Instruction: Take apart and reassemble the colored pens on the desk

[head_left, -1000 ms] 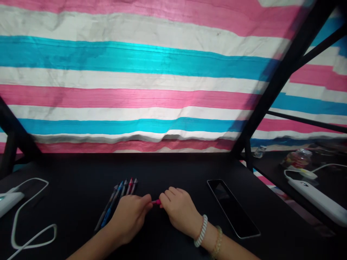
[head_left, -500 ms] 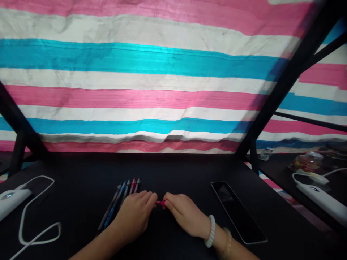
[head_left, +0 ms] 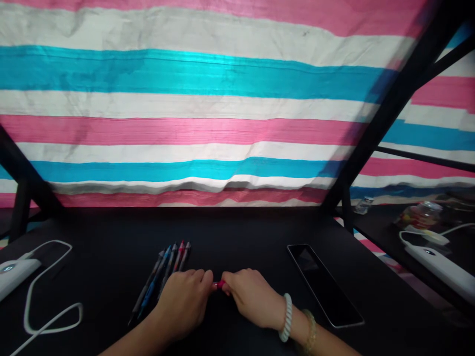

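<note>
A slim pink-red pen (head_left: 220,285) spans the small gap between my hands, and only a short middle piece of it shows. My left hand (head_left: 187,296) is closed around one end, knuckles up. On the other end, the fingers of my right hand (head_left: 248,295) are pinched, with a white twisted bracelet (head_left: 286,317) at that wrist. A row of several pens (head_left: 154,282) with dark, blue and red tips lies slanted beside my left hand, which partly covers them. Both ends of the held pen are hidden in my fingers.
A black phone (head_left: 326,287) lies to the right on the black table (head_left: 237,227). At the left edge is a white power bank (head_left: 18,277) with a looping white cable (head_left: 27,301). Jars (head_left: 421,215) and another white device (head_left: 438,267) stand on a side table at the right.
Both hands have come slightly lower in view, still on the pen. Less of the pen's pink-red part shows by my right fingers. The pens and phone lie as before; the view shifted a little.
</note>
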`<control>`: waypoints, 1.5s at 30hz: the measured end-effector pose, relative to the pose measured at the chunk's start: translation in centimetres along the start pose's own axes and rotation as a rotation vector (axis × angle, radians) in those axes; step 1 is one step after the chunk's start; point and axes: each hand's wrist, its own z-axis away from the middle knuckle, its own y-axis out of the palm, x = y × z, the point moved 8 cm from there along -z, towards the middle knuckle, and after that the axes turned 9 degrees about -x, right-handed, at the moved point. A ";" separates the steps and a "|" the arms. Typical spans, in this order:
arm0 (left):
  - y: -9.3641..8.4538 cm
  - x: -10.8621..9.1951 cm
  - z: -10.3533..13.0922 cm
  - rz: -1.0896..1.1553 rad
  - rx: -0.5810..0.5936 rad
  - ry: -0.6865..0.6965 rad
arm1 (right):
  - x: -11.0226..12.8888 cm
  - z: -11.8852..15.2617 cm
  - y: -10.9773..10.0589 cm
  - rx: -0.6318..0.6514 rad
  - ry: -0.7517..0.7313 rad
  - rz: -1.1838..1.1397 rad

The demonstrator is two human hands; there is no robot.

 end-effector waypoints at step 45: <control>-2.0 2.0 0.1 0.047 -0.419 -0.001 | -4.2 -1.4 0.7 -0.177 0.410 -0.984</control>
